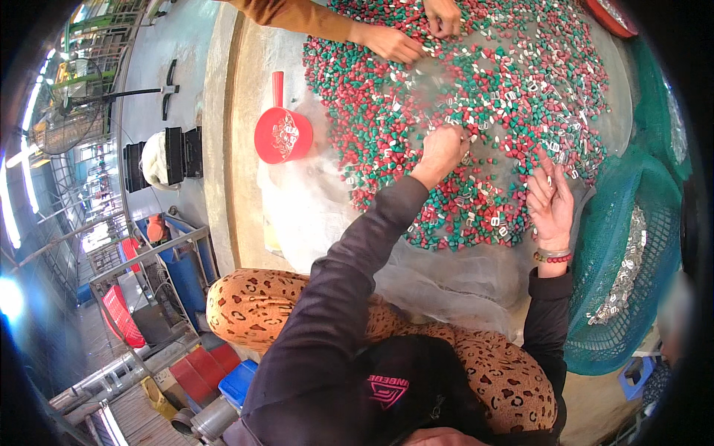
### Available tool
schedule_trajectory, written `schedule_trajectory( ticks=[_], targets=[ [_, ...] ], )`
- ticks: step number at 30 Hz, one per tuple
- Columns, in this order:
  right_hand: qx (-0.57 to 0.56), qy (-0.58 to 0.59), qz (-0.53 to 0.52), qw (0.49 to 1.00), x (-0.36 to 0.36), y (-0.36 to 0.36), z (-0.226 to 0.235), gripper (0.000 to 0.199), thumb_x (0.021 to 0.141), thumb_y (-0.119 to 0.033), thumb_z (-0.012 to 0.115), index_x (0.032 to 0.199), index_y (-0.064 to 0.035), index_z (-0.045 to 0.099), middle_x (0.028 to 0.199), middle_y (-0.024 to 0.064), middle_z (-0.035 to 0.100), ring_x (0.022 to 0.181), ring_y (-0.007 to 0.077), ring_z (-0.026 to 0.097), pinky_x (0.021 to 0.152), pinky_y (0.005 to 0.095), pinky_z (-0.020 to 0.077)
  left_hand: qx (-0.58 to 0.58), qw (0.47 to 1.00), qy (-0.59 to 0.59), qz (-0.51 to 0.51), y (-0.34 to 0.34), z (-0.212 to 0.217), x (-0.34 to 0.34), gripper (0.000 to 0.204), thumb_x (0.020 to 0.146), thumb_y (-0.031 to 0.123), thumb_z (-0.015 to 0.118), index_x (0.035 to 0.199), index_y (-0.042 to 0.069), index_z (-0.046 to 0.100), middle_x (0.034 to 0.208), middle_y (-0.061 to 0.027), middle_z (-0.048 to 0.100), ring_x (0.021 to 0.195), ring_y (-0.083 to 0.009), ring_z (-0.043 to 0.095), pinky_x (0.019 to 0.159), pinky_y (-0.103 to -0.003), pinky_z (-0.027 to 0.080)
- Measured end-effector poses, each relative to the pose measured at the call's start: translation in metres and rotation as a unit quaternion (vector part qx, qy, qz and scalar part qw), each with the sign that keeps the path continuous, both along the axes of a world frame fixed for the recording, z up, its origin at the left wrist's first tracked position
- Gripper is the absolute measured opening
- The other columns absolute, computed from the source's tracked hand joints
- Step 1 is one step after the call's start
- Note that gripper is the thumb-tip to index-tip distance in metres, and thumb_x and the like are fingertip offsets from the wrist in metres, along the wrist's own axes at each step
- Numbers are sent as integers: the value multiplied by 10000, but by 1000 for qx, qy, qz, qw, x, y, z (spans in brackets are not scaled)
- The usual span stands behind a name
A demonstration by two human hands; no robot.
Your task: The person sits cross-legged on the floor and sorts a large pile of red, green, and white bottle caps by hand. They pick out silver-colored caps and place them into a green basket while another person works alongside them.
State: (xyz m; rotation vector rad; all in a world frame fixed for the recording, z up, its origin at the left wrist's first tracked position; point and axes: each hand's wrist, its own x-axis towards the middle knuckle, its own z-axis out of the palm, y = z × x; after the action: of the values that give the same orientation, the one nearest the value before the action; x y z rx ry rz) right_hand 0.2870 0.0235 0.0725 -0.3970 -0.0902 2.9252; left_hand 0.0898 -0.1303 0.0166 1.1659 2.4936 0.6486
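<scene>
A wide layer of small red and green chunky pieces [446,215], mixed with small pale metal buckle-like pieces [569,141], covers a translucent sheet [312,215]. My left hand [444,154] is over the middle of the layer, fingers bent and pressed together; whatever is in them is hidden. Farther right, my right hand [550,207] rests at the layer's edge with its palm partly turned up and fingers loosely apart, nothing plainly held. Bracelets circle that wrist. Across from me, another person's two hands [394,44] reach into the same pieces.
A red long-handled scoop [283,135] with pale pieces lies on the left. To the right stands a teal mesh basket [587,327] with metal pieces inside. A red basin [613,18] is at the far right. A fan [74,126] and blue container [238,380] are at left.
</scene>
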Motion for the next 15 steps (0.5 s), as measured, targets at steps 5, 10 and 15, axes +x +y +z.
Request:
schedule_trajectory(
  ticks=[5, 10, 15],
  targets=[
    [-26, -148, 18, 989, 1, -25, -29, 497, 1016, -358, 370, 1292, 47, 458, 996, 104, 550, 961, 217, 532, 806, 305, 462, 164, 968, -187, 29, 14, 49, 43, 162, 731, 102, 676, 858, 17, 622, 933, -191, 632, 870, -350, 621, 755, -424, 492],
    [-7, -1, -8, 1000, 1, -30, -45, 411, 1013, -304, 390, 1239, 19, 507, 1184, 163, 597, 1089, 274, 584, 877, 351, 522, 230, 949, -149, -155, 23, 89, 72, 189, 731, 70, 676, 909, 25, 629, 1070, -172, 622, 1001, -330, 596, 842, -408, 488],
    [-51, -96, 22, 994, 1, -12, -33, 262, 1012, -261, 426, 885, -56, 528, 780, 45, 537, 696, 157, 536, 576, 241, 434, 183, 975, -122, -20, -8, 43, -17, 201, 763, 66, 681, 961, 82, 712, 949, -86, 699, 836, -221, 682, 739, -323, 530]
  ],
)
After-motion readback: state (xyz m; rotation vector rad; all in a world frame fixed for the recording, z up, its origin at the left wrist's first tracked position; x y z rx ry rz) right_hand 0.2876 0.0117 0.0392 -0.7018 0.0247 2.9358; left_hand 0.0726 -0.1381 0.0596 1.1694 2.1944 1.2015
